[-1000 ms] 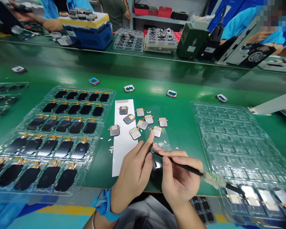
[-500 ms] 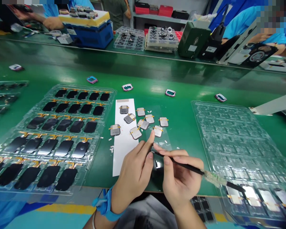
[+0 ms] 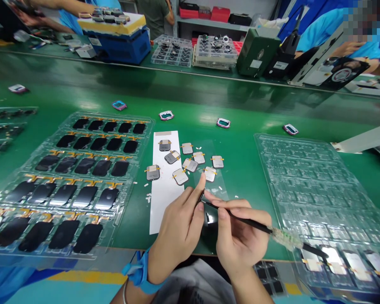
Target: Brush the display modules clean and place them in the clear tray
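My left hand [image 3: 177, 230] pinches a small glossy black display panel [image 3: 210, 218] between thumb and fingers, partly hidden by them. My right hand [image 3: 240, 238] grips black tweezers [image 3: 240, 218] wrapped with green tape, their tip [image 3: 202, 202] beside that panel. Just beyond my fingertips, several small grey squares with orange tabs [image 3: 210, 174] lie on a transparent film [image 3: 209, 152] and a white paper strip [image 3: 164, 202]. The left fingertip nearly touches the closest square.
To the left, a transparent tray [image 3: 147, 126] holds several black panels with orange flex tails. A transparent tray with no panels [image 3: 310, 181] lies to the right, and a loaded one [image 3: 335, 264] sits at lower right. Pink-rimmed frames [image 3: 166, 115] dot the green bench [image 3: 202, 101]; a co-worker's arm [image 3: 41, 12] shows beyond.
My hands and the tweezers stay almost still. The far part of the scene shifts slightly as my head moves.
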A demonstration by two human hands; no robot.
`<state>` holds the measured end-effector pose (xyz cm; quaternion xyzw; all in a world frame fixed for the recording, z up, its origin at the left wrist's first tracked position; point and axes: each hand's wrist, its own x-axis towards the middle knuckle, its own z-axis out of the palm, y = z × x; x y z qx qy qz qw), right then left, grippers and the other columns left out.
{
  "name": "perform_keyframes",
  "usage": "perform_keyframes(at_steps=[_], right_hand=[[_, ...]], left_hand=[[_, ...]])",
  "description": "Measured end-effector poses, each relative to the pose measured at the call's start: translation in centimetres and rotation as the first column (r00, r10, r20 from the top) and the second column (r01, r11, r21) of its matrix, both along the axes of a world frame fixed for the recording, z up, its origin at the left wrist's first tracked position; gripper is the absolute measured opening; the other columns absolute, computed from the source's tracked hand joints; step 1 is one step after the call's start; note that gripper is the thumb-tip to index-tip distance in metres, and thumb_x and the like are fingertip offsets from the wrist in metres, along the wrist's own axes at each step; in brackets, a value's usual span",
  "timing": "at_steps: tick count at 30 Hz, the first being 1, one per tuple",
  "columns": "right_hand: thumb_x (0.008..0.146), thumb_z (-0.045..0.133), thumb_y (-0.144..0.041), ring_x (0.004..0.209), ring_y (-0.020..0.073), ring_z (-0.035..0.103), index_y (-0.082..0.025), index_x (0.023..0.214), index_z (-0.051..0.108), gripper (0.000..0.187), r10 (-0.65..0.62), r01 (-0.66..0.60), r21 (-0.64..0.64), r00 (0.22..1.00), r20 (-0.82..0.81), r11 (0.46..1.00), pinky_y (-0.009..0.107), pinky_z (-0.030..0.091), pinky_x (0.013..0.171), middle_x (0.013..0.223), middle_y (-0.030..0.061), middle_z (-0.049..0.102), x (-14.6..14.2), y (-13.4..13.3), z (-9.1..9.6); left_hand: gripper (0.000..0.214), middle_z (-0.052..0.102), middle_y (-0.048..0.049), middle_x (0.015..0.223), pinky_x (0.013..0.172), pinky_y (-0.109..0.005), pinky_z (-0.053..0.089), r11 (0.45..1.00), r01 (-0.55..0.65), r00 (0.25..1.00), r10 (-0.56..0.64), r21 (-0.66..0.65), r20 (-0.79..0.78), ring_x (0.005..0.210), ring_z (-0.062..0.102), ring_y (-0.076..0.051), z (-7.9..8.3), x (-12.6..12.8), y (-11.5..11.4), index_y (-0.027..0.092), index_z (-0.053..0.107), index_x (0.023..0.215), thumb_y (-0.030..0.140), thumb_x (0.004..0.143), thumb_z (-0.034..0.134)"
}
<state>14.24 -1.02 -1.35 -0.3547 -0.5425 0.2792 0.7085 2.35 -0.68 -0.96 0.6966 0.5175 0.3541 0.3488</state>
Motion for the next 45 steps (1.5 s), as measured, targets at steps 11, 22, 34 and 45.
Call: perform_keyframes(at_steps=[11, 22, 34, 45], right_hand=[[0.088, 0.054, 0.005, 0.096, 0.0190, 0.073, -0.021, 0.104, 0.052, 0.030, -0.008, 0.008, 0.001, 1.000, 0.009, 1.000, 0.042, 0.068, 0.082, 0.095, 0.0036, 0.069, 0.11, 0.06, -0.08], [0.087, 0.052, 0.007, 0.098, 0.0191, 0.073, -0.020, 0.103, 0.053, 0.031, 0.035, -0.035, 0.004, 0.998, 0.057, 0.999, 0.041, 0.066, 0.088, 0.092, 0.0026, 0.067, 0.29, 0.01, 0.03], [0.091, 0.054, 0.000, 0.092, 0.0184, 0.074, -0.022, 0.101, 0.053, 0.024, 0.004, -0.005, -0.036, 0.999, -0.034, 0.999, 0.041, 0.068, 0.082, 0.090, 0.0027, 0.070, 0.31, -0.05, 0.33], [0.087, 0.054, 0.005, 0.096, 0.0200, 0.074, -0.020, 0.103, 0.054, 0.030, 0.008, -0.009, 0.016, 0.998, 0.061, 1.000, 0.041, 0.068, 0.082, 0.090, 0.0024, 0.066, 0.30, -0.15, -0.07]], left_hand=[[0.053, 0.059, -0.0071, 0.096, 0.084, -0.035, 0.050, 1.000, 0.021, 1.000, -0.020, -0.013, 0.022, 0.084, 0.055, -0.021, -0.21, -0.05, -0.01, 0.023, 0.028, 0.156, 0.026, 0.104, 0.029], [0.053, 0.060, -0.0074, 0.096, 0.094, -0.039, 0.048, 1.000, 0.030, 0.999, -0.029, -0.008, 0.040, 0.083, 0.055, -0.021, -0.08, -0.10, -0.13, 0.020, 0.030, 0.156, 0.027, 0.103, 0.030], [0.052, 0.059, -0.0042, 0.087, 0.068, -0.028, 0.048, 0.999, 0.033, 0.998, -0.032, 0.015, -0.045, 0.075, 0.057, -0.019, -0.16, -0.02, 0.17, 0.023, 0.033, 0.154, 0.023, 0.102, 0.032], [0.055, 0.059, -0.0034, 0.087, 0.072, -0.028, 0.051, 1.000, 0.030, 0.997, -0.030, 0.002, -0.075, 0.077, 0.059, -0.018, -0.21, 0.02, 0.16, 0.022, 0.030, 0.155, 0.021, 0.101, 0.033]])
